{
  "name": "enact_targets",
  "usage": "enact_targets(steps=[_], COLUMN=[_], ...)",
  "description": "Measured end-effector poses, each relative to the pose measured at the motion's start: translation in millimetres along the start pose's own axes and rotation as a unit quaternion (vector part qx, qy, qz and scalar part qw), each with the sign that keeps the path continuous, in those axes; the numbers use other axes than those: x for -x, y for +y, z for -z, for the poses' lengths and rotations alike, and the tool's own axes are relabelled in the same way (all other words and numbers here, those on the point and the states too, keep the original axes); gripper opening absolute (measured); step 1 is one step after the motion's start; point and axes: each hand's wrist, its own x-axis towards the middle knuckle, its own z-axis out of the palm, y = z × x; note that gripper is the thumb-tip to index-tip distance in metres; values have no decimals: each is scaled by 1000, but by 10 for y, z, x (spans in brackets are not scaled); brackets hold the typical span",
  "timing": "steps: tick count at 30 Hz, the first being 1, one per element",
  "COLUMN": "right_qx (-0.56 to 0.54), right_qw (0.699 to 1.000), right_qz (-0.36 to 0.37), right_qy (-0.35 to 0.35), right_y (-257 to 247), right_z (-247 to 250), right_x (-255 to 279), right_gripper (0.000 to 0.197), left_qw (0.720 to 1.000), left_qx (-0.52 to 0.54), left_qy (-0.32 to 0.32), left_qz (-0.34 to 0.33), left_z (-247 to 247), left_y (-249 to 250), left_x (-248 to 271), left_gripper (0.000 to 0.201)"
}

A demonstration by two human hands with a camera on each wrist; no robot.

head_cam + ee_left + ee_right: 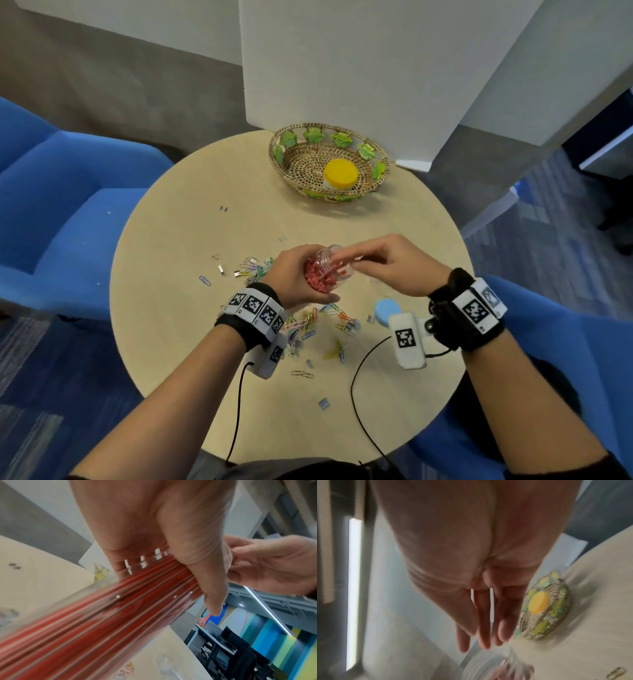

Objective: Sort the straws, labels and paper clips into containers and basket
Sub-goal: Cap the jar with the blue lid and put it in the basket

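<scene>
My left hand (296, 275) grips a clear jar (323, 270) of red paper clips, tilted with its mouth toward the right, a little above the table. In the left wrist view the jar (102, 615) is a red blur under my thumb (205, 577). My right hand (363, 258) reaches its straight fingers to the jar's mouth; in the right wrist view the fingers (479, 628) lie extended above the jar's rim (488, 666), and I see nothing held in them. Loose coloured paper clips (308, 322) lie on the table under my wrists, with more of them (255, 267) to the left.
A woven basket (291, 144) with green leaf trim stands at the table's far side and holds a yellow-lidded container (340, 173). A blue lid (385, 308) lies near my right wrist. Small grey clips (323, 403) are scattered about. Blue chairs flank the round table (178, 308).
</scene>
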Motion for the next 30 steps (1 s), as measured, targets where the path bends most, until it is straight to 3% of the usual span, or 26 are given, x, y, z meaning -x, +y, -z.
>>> enact_targets(steps=[2,4,5,7,8,10,12,16,19,21,24,27,30], right_qx=[-109,-111,-62,67,119,178,217,267,233,156,-30,-127,-71], right_qw=[988,956,943,922,907,892,893,895,900,917,961,985,997], right_qz=[-16,-127,-203,-348,-394,-414,-393,-355,-366,-355,-211,-45,4], right_qy=[109,241,256,153,92,31,31,52,44,97,177,108,27], right_y=[199,550,775,1212,1379,1651,1763,1855,1865,1724,1175,577,366], right_z=[60,39,-3,-163,-269,-504,-712,-911,-801,-589,-237,-83,-83], right_x=[106,192,221,287,321,344,315,285,377,443,394,206,26], right_gripper=[27,28,30,18,21,61,75,57,56,55,49,51,52], left_qw=[999,997,995,991,990,991,993,991,992,991,981,970,974], left_qx=[31,64,84,110,111,99,66,53,36,-4,-103,-171,-162], left_qy=[7,13,19,27,27,16,1,-27,-32,-50,-78,-107,-112], left_qz=[21,42,53,70,77,89,98,117,115,124,148,135,109], left_z=[-7,-17,-28,-50,-60,-72,-73,-42,-19,-6,1,-21,-21], left_y=[-59,-100,-116,-140,-150,-173,-188,-137,-111,-99,-60,22,71], left_x=[30,68,89,122,128,138,141,145,153,139,76,14,-2], left_gripper=[72,71,68,65,66,69,70,72,77,81,79,77,70])
